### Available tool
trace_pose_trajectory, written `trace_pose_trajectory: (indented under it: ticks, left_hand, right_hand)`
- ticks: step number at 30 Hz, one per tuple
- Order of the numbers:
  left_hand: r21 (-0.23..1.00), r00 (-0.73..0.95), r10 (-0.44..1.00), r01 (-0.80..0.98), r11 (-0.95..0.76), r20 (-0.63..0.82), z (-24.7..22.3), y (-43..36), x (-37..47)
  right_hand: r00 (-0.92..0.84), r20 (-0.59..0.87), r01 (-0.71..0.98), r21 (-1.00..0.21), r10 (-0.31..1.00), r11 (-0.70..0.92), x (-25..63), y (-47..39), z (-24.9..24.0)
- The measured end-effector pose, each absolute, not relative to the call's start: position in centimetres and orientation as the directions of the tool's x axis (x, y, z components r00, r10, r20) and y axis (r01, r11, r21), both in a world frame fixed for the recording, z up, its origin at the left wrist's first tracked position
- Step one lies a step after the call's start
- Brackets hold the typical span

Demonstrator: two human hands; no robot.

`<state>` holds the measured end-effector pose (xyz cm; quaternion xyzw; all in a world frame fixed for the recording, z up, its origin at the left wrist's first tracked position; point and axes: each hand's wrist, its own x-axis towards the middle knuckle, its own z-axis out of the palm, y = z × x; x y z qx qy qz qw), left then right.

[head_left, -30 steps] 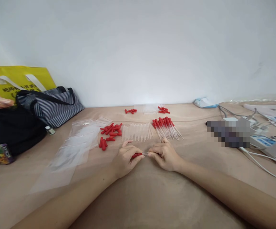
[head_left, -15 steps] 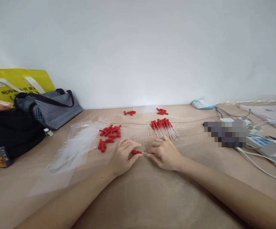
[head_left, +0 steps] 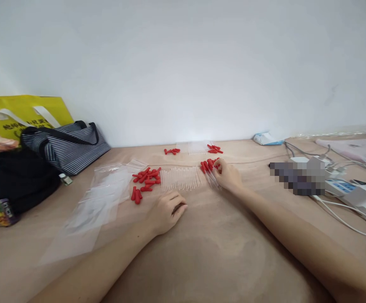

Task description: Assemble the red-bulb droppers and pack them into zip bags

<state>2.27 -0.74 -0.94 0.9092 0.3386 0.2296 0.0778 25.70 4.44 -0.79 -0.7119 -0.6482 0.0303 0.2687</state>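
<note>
Two bare hands, apart from each other, at a tan tabletop (head_left: 208, 261) bearing a row of clear tubes (head_left: 181, 178). Left hand (head_left: 166, 212): in front of the row, fingers curled, thumb and forefinger closed together at the tips. Right hand (head_left: 228, 174): to the right of the row, fingers bent over the red-topped droppers (head_left: 205, 166), which lie side by side, red ends farthest from the person; whether the fingers grip one cannot be told, since the hand hides part of the group. Loose red bulbs (head_left: 146, 176) lie in a heap just left of the row; farther left of it, clear plastic bags (head_left: 102, 195) are spread flat and overlapping. Behind the row, near the wall (head_left: 183, 71), lies a small red cluster (head_left: 172, 151). Striped bag (head_left: 75, 145): well to the left of the row. Power strip (head_left: 340, 186): well to its right.
</note>
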Motion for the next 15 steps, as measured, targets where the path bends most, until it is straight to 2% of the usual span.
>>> trace_pose_trajectory:
  ticks: [6,15]
  left_hand:
    - [0.266,0.672,0.648,0.592,-0.761,0.358,-1.0,-0.8,2.2]
    - [0.271,0.665,0.656,0.598,-0.754,0.356,-0.6,-0.9,2.4]
  right_hand:
    - [0.179,0.255,0.949,-0.300,0.950,-0.099,24.3,4.5,-0.6]
    - [0.082,0.352,0.972,-0.234,0.932,0.002,23.3,4.4,-0.4]
